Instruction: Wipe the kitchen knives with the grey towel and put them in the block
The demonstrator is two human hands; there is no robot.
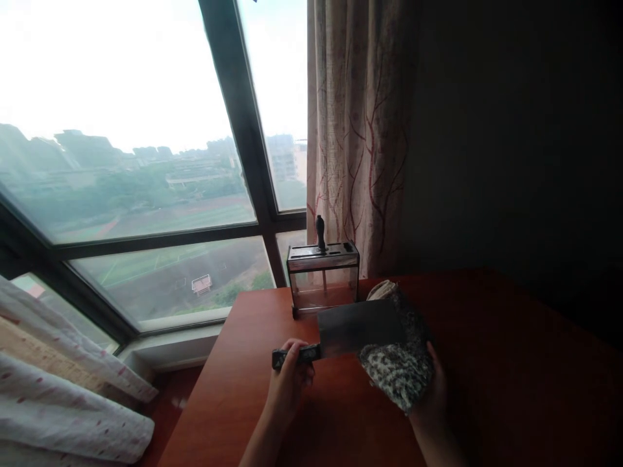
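My left hand point(291, 373) is closed around the black handle of a cleaver point(357, 329), whose broad dark blade reaches to the right above the table. A grey-and-black speckled cloth point(396, 370) is folded about the far end of the blade. Gripping that cloth from its right side is my right hand point(433, 389), its fingers partly hidden behind the fabric. Just beyond the blade stands a clear-sided knife block point(324, 279) with one black-handled tool point(320, 230) upright in its top.
The reddish-brown wooden table point(233, 383) extends under both hands. Behind it hang a patterned curtain point(363, 130) and a large window with a dark frame point(233, 97). Another curtain point(63, 402) bunches at the lower left. The right side lies in deep shadow.
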